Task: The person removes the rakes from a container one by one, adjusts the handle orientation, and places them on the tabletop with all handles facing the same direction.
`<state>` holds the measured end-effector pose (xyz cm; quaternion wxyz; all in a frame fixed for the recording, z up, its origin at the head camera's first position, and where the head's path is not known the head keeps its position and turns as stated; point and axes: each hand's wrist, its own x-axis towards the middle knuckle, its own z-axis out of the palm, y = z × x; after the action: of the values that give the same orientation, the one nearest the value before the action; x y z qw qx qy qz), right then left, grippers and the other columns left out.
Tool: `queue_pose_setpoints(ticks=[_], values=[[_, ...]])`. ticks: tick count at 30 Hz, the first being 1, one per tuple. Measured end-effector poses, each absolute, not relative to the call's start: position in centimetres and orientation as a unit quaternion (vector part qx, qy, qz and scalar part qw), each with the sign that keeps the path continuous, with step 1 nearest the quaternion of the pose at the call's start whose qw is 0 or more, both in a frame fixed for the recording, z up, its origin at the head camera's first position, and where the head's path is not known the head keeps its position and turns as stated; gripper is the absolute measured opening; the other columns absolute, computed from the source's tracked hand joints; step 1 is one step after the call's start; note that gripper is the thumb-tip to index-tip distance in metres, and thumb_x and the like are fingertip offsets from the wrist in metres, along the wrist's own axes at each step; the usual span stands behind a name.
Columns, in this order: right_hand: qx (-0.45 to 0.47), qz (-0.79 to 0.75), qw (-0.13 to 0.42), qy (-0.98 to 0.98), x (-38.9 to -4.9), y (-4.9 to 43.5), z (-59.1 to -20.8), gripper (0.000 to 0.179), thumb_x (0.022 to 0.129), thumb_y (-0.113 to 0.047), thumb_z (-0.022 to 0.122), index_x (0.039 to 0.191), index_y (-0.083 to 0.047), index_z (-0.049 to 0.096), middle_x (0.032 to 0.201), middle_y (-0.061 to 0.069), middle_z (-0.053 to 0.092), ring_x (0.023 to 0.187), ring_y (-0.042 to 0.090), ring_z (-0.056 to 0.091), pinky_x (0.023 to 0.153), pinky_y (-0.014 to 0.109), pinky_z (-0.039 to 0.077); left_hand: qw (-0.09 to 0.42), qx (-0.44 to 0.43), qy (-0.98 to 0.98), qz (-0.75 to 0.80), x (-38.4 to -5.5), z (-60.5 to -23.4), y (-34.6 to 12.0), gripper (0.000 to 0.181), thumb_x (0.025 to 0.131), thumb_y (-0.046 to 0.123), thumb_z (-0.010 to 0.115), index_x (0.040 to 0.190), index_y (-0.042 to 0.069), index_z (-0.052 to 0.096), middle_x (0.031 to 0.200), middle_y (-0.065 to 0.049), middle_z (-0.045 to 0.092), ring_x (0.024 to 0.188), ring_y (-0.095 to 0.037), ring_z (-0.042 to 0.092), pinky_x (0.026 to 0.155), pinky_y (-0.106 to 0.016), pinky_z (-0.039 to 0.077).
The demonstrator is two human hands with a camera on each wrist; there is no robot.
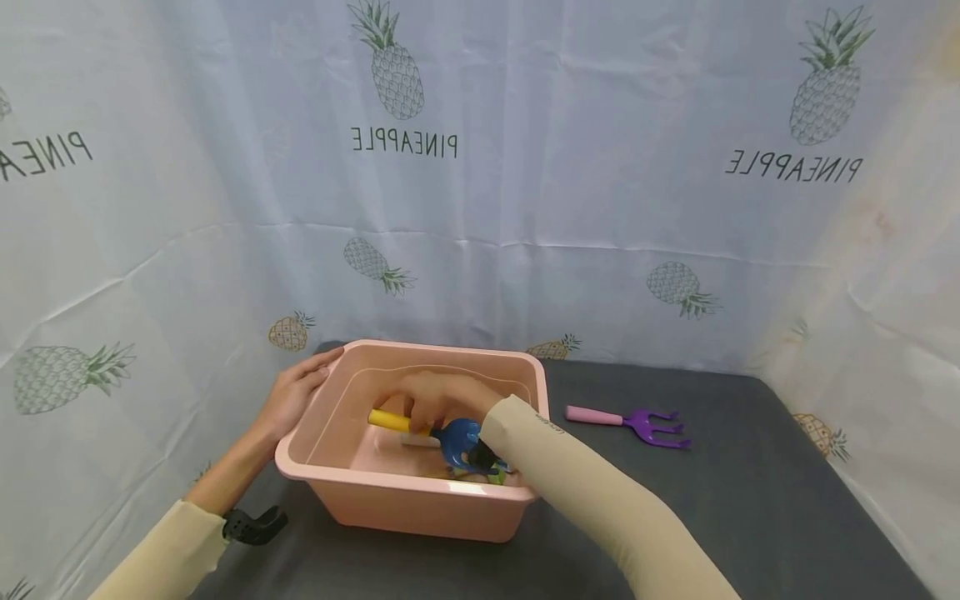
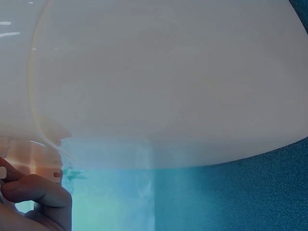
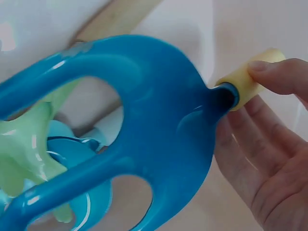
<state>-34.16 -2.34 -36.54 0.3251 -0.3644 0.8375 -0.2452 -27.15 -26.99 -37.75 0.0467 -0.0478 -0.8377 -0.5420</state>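
Note:
My left hand [image 1: 294,398] holds the left rim of a pink plastic basin [image 1: 420,504]. In the left wrist view, the basin's pale wall [image 2: 173,82] fills most of the picture, with curled fingers [image 2: 41,190] at lower left. My right hand [image 1: 429,395] reaches inside the basin and grips a blue hand fork [image 3: 163,115] by its yellow handle [image 3: 245,82], thumb on one side and fingers beneath. Below the fork's tines lie a light green tool [image 3: 29,149], another blue piece [image 3: 94,197] and a beige handle [image 3: 120,21].
A purple hand fork [image 1: 654,427] with a pink handle lies on the dark table [image 1: 720,500], right of the basin. Pineapple-print curtains [image 1: 480,192] hang behind and at both sides. A black band [image 1: 255,527] is on the left wrist.

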Motion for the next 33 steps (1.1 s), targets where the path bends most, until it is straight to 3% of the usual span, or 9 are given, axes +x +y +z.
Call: queue_pose_setpoints(ticks=[3,9,13,17,20,23,26,33], values=[[-0.369,-0.26,0.33,0.829,-34.2,-2.1,-36.1,0.075,0.085,0.005,0.073,0.149,-0.031,0.057,0.109,0.005,0.065,0.087,0.022,0.06,0.066,0.032,0.06,0.044,-0.044,-0.838,-0.542,-27.2,-37.7,-26.9,0.048,0.113,0.026,0.04,0.158,0.011,0.045,0.161,-0.019,0.044,0.121,0.003,0.056,0.088,-0.007,0.049],[-0.4,-0.267,0.317,0.817,-34.3,-1.7,-35.2,0.077,0.084,0.01,0.067,0.149,-0.029,0.055,0.101,0.011,0.064,0.07,0.024,0.055,0.056,0.031,0.05,0.048,-0.051,-0.842,-0.534,-27.2,-37.9,-27.0,0.048,0.113,0.025,0.039,0.158,0.008,0.044,0.161,-0.02,0.043,0.136,-0.019,0.053,0.088,-0.007,0.048],[-0.4,-0.277,0.305,0.819,-34.4,-1.4,-34.7,0.074,0.086,0.012,0.064,0.149,-0.026,0.056,0.094,0.01,0.065,0.063,0.025,0.052,0.055,0.031,0.047,0.052,-0.05,-0.845,-0.53,-27.1,-37.8,-27.0,0.048,0.113,0.025,0.04,0.157,0.009,0.045,0.161,-0.02,0.043,0.132,-0.009,0.054,0.088,-0.006,0.047],[-0.389,-0.272,0.296,0.829,-34.3,-0.9,-34.1,0.074,0.088,0.011,0.064,0.15,-0.028,0.054,0.084,0.008,0.062,0.061,0.021,0.049,0.054,0.03,0.045,0.05,-0.048,-0.844,-0.533,-27.1,-37.8,-26.9,0.047,0.113,0.025,0.041,0.157,0.009,0.046,0.161,-0.02,0.044,0.135,-0.014,0.053,0.088,-0.006,0.047],[-0.382,-0.266,0.288,0.837,-34.2,-0.6,-33.6,0.075,0.087,0.01,0.065,0.149,-0.032,0.055,0.091,0.008,0.065,0.066,0.019,0.053,0.054,0.029,0.048,0.049,-0.049,-0.844,-0.532,-27.0,-37.8,-26.8,0.047,0.112,0.025,0.041,0.157,0.008,0.046,0.161,-0.02,0.044,0.134,-0.013,0.054,0.087,-0.006,0.047],[-0.385,-0.262,0.281,0.839,-33.9,-0.3,-32.7,0.076,0.087,0.009,0.065,0.15,-0.032,0.053,0.105,0.009,0.07,0.074,0.021,0.061,0.055,0.03,0.051,0.051,-0.051,-0.845,-0.531,-27.0,-37.8,-26.9,0.048,0.113,0.025,0.04,0.157,0.008,0.045,0.161,-0.02,0.043,0.12,0.006,0.055,0.087,-0.005,0.047],[-0.398,-0.251,0.265,0.841,-33.6,-0.1,-31.5,0.075,0.088,0.008,0.064,0.151,-0.032,0.053,0.111,0.011,0.071,0.07,0.024,0.062,0.053,0.029,0.051,0.051,-0.053,-0.842,-0.535,-27.0,-37.8,-27.0,0.048,0.113,0.025,0.04,0.157,0.008,0.045,0.162,-0.02,0.042,0.107,0.021,0.049,0.087,-0.005,0.047],[-0.435,-0.213,0.225,0.845,-32.7,0.9,-28.4,0.072,0.092,0.005,0.064,0.152,-0.032,0.052,0.122,0.014,0.067,0.068,0.021,0.062,0.055,0.026,0.052,0.045,-0.049,-0.84,-0.538,-27.0,-37.5,-27.0,0.048,0.113,0.025,0.04,0.157,0.009,0.045,0.163,-0.02,0.041,0.11,0.017,0.051,0.087,-0.007,0.048]])
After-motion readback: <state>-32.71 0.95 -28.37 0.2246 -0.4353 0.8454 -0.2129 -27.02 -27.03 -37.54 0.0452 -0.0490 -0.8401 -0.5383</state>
